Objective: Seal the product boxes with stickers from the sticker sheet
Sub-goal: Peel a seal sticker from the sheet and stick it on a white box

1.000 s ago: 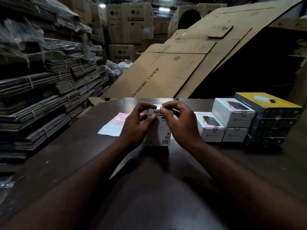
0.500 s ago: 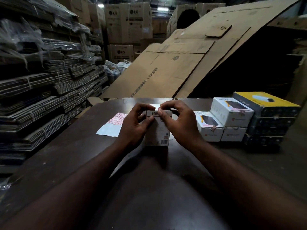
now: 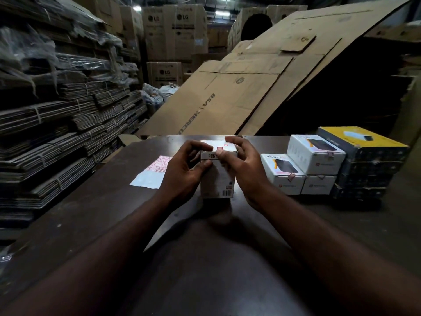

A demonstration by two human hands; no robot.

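On the dark wooden table, two hands, left hand and right hand, curl round one upright white cardboard product box, the right thumb pressing one pink sticker at its top edge; left of that box lies one pale sticker sheet, and right of it sit three white boxes.

box: top face now in view | red sticker: newly visible, laid over its front top edge

Dim warehouse. Dark brown wooden desk in foreground. Left: tall stacks of tied, flattened grey-brown cardboard bundles, crumpled plastic wrap on top. Behind desk: large flattened brown cardboard sheets, leaning. Far back: stacked brown LG cartons, white ceiling strip lights.
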